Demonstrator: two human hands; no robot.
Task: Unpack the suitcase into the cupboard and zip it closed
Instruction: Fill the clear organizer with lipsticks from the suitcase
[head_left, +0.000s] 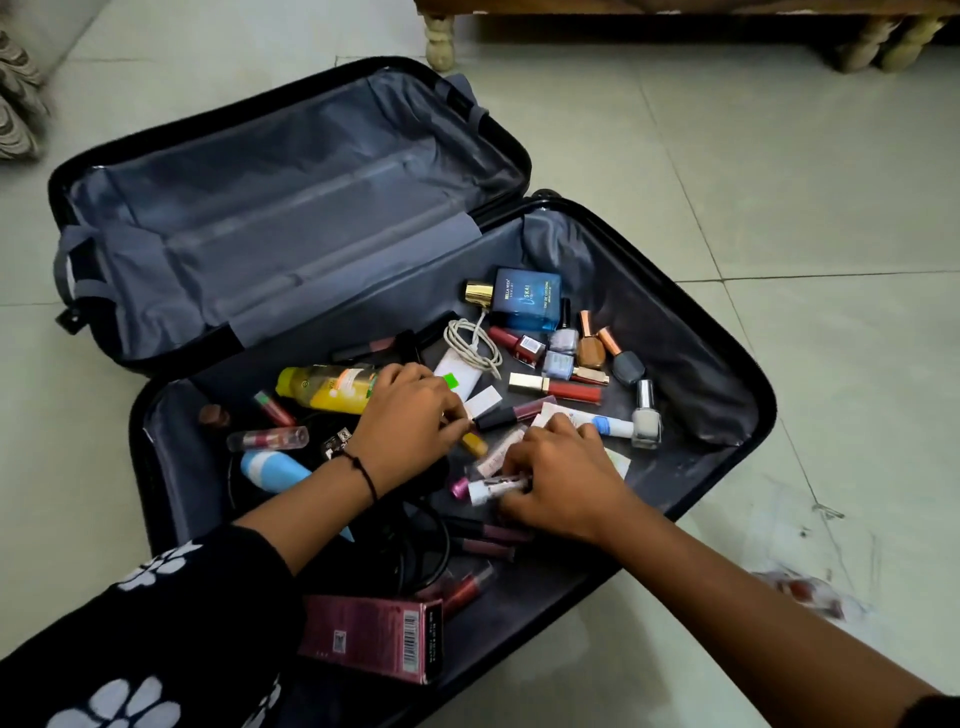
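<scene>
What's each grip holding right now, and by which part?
The right grip holds a small white tube by one end. Whether the left grip holds anything cannot be told.

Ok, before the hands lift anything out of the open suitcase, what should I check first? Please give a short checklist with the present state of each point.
1. The black hard-shell suitcase lies fully open on the floor: ok.
2. The right hand grips the small white plastic tube: ok.
3. The left hand holds something: cannot tell, its fingertips are hidden among small items.
4. The base half is unpacked: not ok; the blue square perfume bottle, the yellow plastic bottle and the maroon cardboard box lie inside.
5. The way to the cupboard is free: cannot tell, no cupboard is in view.
</scene>
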